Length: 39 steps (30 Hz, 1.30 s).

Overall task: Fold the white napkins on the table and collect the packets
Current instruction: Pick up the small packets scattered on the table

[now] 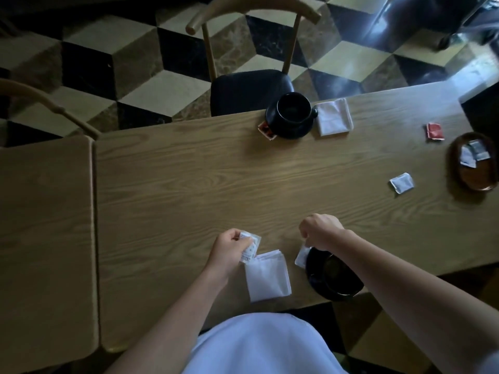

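My left hand (228, 249) grips a white printed packet (249, 248) just above a folded white napkin (268, 276) near the table's front edge. My right hand (320, 230) pinches the top of another white packet (301, 256) beside a black cup and saucer (333, 276). A second folded napkin (333, 117) lies at the far edge. Loose on the table are a red packet (434, 131), a white packet (401, 183) and a red packet (266, 130) tucked under the far saucer.
A black cup on a saucer (290, 114) stands at the far edge next to the napkin. A brown oval tray (476, 182) at the right holds a few white packets. A wooden chair (251, 85) stands behind the table. A second table (46, 238) adjoins on the left.
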{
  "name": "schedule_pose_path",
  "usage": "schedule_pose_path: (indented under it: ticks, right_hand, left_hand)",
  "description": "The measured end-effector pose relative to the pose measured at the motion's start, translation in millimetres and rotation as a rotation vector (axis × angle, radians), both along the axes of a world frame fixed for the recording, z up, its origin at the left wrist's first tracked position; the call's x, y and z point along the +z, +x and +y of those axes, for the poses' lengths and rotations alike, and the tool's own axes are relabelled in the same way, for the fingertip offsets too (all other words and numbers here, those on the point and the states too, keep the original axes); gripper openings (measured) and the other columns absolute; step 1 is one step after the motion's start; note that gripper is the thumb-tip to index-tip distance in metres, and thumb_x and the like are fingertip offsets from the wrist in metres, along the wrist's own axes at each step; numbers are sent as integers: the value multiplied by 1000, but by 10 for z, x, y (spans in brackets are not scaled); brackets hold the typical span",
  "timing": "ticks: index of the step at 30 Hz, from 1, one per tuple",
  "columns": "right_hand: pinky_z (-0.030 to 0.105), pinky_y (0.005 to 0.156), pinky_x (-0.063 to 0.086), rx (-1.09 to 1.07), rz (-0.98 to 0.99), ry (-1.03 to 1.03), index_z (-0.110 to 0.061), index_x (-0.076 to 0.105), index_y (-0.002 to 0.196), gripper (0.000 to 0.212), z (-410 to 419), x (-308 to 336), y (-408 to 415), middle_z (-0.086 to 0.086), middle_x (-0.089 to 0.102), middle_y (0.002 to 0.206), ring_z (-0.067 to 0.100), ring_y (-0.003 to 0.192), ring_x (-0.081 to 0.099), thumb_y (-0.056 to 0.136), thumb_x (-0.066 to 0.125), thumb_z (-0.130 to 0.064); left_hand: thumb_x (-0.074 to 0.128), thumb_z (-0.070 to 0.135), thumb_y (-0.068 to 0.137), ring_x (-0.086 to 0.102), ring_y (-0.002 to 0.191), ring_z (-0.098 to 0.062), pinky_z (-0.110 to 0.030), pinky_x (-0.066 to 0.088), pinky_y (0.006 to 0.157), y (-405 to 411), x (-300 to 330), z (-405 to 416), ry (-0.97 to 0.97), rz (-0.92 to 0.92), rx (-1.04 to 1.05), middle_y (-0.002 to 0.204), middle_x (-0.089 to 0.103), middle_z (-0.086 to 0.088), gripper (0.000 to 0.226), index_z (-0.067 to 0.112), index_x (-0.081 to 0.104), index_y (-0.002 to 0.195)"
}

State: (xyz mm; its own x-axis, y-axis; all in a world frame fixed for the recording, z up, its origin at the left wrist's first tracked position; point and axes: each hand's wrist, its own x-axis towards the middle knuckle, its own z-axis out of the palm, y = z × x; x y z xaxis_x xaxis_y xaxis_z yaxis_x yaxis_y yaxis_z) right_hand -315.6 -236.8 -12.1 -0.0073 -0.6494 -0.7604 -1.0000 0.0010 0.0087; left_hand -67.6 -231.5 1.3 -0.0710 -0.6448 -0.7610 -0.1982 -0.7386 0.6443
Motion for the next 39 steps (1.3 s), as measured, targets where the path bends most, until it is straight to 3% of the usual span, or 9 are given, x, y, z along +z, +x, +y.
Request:
schedule_pose_path:
  ticks: [4,12,15,18,22,26,30,36,39]
  right_hand:
    - [31,78,53,30,-53,28,-23,75,101,26,-5,-55,-5,3,72,106,27,101,68,77,81,-30]
    - [28,67,39,18,-138,9,-25,73,93,18,49,-155,-58,1,70,101,27,97,67,77,78,-28]
    - [29,64,41,-47,-231,-8,-21,73,90,12,11,-125,-70,2,69,92,28,93,67,78,75,-24]
    - [31,65,46,-257,-390,-119,-15,70,86,10,-113,0,-64,5,70,83,25,85,67,83,75,-23]
    - [21,49,47,-898,-830,-292,-14,62,76,16,-174,255,123,-2,74,66,6,57,68,83,77,-13]
    - [19,50,51,-1212,-1096,-248,-13,63,86,15,-93,334,419,1,78,72,9,60,71,84,77,-8]
    - [20,53,51,-1247,-1047,-294,-12,68,87,10,-57,289,593,3,77,72,7,60,70,84,77,-9]
    - [28,51,55,-1008,-903,-222,-12,66,76,18,-443,216,612,5,76,74,11,64,74,85,74,-25]
    - [35,65,62,-880,-734,-305,-13,72,96,18,-932,104,471,8,77,85,17,72,75,90,64,-29]
  left_hand:
    - [62,0,91,70,65,-22,-22,51,45,-60,-27,56,54,-2,14,84,68,-15,2,2,62,91]
    - [60,3,89,72,83,-37,-25,51,47,-109,-98,102,75,-45,56,91,69,-17,6,8,60,89]
    - [58,2,89,74,72,-33,-27,52,50,-128,-86,104,80,-49,83,88,68,-16,5,6,58,92]
    - [54,0,92,68,71,-28,-36,57,58,-176,-75,58,72,-51,156,89,62,-17,9,8,51,91]
    - [54,3,96,68,86,-36,-57,58,80,-293,-10,-75,136,57,323,99,64,-21,9,8,48,100]
    - [52,18,99,70,80,-30,-44,61,63,-381,113,-237,222,295,488,99,69,-21,16,6,56,109]
    - [60,25,95,72,81,-27,-42,61,72,-398,184,-385,208,391,509,99,73,-19,30,3,63,114]
    - [58,6,95,71,71,-20,-27,56,53,-436,163,-734,71,243,427,88,73,-12,15,10,65,107]
    - [59,7,93,70,77,-21,-30,57,56,-421,127,-1020,54,209,427,93,72,-11,13,12,65,104]
